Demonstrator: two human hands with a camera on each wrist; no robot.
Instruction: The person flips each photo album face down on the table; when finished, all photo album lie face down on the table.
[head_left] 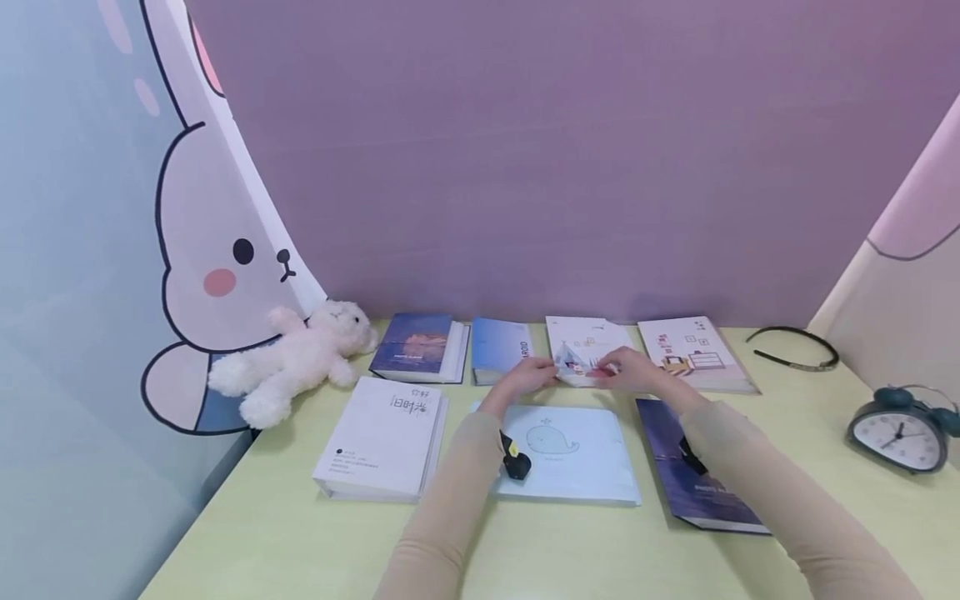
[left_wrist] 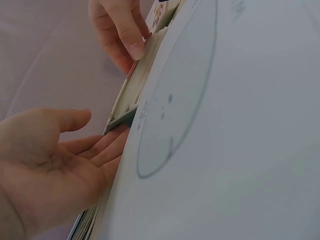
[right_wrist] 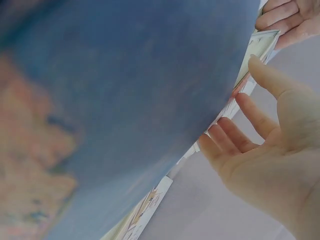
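In the head view, a white photo album with a tent drawing lies in the back row. My left hand is at its near left corner; the left wrist view shows the extended fingers against that corner and the thumb spread away. At the near right part is my right hand. Its thumb touches the page edge, while its gently bent fingers lie along the cover. Below the hands, a pale blue whale album lies flat on the table.
Back row: a sunset-cover album, a blue album and a room-drawing album. In front lie a white album and a dark purple album. A plush toy sits left; a headband and alarm clock are right.
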